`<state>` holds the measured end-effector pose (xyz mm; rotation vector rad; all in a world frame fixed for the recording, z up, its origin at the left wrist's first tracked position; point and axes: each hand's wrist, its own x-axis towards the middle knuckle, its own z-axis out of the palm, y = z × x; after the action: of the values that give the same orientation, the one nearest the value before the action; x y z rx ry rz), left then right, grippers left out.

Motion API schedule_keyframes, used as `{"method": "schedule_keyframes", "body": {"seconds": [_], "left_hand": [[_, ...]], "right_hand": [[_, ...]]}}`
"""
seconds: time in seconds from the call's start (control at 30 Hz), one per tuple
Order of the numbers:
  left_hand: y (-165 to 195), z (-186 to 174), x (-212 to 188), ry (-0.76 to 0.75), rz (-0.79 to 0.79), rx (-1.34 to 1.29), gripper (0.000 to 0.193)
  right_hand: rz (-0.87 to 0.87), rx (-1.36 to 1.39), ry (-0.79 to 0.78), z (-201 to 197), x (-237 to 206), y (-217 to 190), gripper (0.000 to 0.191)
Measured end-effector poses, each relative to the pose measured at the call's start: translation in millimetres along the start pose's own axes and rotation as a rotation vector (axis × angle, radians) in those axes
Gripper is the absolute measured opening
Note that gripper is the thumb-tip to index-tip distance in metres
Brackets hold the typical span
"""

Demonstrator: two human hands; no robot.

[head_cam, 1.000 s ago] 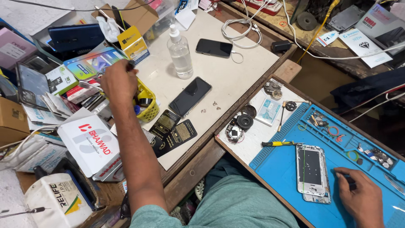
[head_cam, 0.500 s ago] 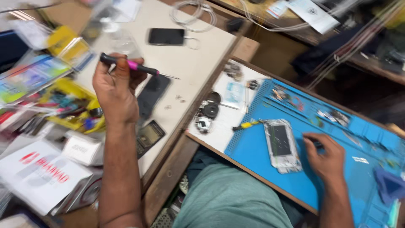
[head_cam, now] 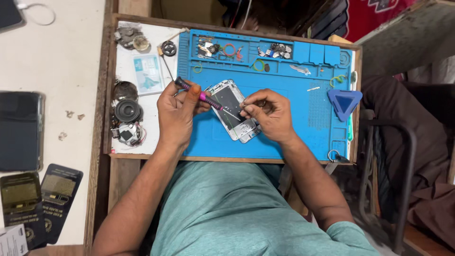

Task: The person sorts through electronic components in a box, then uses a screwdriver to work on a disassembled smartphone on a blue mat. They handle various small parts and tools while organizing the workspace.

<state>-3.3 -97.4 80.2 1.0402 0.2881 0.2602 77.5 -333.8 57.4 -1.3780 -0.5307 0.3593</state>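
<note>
An opened phone (head_cam: 231, 105) lies on the blue work mat (head_cam: 294, 99), back side up. My left hand (head_cam: 177, 116) grips a small screwdriver (head_cam: 204, 98) with a dark and pink handle, its thin shaft slanting down to the right over the phone. My right hand (head_cam: 268, 115) rests on the phone's right edge, and its fingertips pinch the screwdriver's tip.
Small screws, rings and parts sit in the mat's top compartments (head_cam: 246, 50). A blue triangular pick (head_cam: 344, 102) lies at the mat's right. Round speakers (head_cam: 127, 110) and a card (head_cam: 147, 73) sit left of the mat. Phones (head_cam: 20, 130) lie on the white table at the left.
My left hand came from the left table with the screwdriver to the phone on the mat. My right hand shifted onto the phone and the tool's tip. The view swung right.
</note>
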Motion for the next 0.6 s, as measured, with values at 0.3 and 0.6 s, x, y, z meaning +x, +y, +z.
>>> {"method": "schedule_keyframes", "body": {"seconds": [0.3,0.6], "left_hand": [[-12.2,1.3,-0.9,0.02,-0.046,-0.01,0.025],[55.3,-41.8,-9.7,-0.052,0.325,0.17,0.019]], "right_hand": [[0.039,-0.062,-0.059,-1.4,-1.9,-1.9,0.011],[-0.021,-0.221,0.024,-7.3,9.3,-3.5,0.006]]}}
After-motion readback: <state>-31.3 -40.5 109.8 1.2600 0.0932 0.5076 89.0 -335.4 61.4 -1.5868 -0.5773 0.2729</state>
